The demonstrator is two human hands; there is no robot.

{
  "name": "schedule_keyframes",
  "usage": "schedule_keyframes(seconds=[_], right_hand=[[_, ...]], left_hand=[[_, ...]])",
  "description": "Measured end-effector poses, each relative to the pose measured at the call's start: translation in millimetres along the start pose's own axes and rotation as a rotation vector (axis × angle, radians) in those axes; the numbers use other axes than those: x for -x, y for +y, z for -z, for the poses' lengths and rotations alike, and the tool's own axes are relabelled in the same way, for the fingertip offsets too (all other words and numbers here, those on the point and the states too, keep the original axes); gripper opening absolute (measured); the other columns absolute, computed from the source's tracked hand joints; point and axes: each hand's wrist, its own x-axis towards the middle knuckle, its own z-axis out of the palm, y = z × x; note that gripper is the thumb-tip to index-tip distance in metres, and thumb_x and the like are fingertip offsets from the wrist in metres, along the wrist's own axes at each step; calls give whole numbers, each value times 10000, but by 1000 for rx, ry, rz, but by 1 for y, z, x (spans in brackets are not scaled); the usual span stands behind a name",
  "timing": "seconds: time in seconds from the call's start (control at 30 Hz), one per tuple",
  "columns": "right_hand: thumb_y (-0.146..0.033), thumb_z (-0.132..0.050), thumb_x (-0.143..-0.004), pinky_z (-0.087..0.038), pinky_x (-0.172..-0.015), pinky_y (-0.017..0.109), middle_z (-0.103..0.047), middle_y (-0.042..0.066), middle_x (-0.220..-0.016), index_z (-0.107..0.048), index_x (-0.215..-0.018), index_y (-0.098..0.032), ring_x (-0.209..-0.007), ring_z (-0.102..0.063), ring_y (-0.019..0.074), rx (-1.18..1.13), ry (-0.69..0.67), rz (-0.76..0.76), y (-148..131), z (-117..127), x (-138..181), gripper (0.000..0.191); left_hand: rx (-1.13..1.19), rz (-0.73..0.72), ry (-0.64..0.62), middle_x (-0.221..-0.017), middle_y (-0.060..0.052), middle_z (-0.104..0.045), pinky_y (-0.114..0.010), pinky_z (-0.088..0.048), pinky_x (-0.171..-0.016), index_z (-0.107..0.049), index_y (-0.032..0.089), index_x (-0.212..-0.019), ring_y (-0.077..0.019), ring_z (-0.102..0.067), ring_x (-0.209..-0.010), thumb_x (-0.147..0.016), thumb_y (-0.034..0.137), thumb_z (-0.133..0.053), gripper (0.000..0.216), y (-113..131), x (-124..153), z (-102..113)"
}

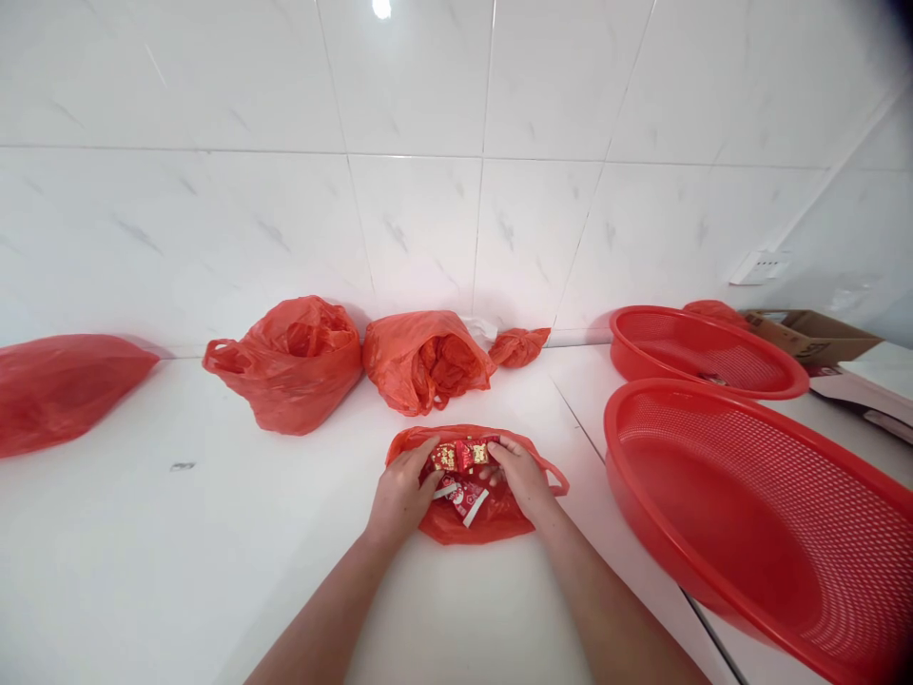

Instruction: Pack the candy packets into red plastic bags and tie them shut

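A small red plastic bag (456, 525) lies open on the white counter in front of me, holding several red and gold wrapped packets (460, 457). My left hand (400, 493) rests on the bag's left side with fingers curled on the plastic and the packets. My right hand (519, 474) grips the bag's right side near its handle loop, fingertips touching the packets. Both hands hold the bag's mouth apart.
Two fuller red bags (289, 366) (422, 362) and a small crumpled one (519, 346) sit by the tiled wall. Another red bag (61, 388) lies far left. Two red perforated baskets (763, 514) (703, 350) stand right, with a cardboard box (813, 335) behind.
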Motion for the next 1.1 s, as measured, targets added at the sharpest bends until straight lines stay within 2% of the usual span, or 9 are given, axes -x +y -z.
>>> schedule_keyframes(seconds=[0.43, 1.1], right_hand=[[-368, -497, -785, -406, -491, 246, -626, -13, -734, -560, -841, -211, -576, -587, 142, 33, -27, 4, 0, 1, 1, 179], [-380, -497, -784, -413, -491, 245, -628, -7, -732, -554, -831, -209, -576, -587, 144, 46, -41, 5, 0, 0, 1, 186]], left_hand=[[7, 0, -6, -1168, -23, -631, -361, -478, -918, -472, 260, -1285, -208, -587, -1055, -826, 231, -527, 463, -2, 0, -3], [20, -6, 6, -1169, -29, -629, -371, -483, -918, -476, 260, -1280, -212, -588, -1048, -826, 230, -516, 457, -2, 1, -2]])
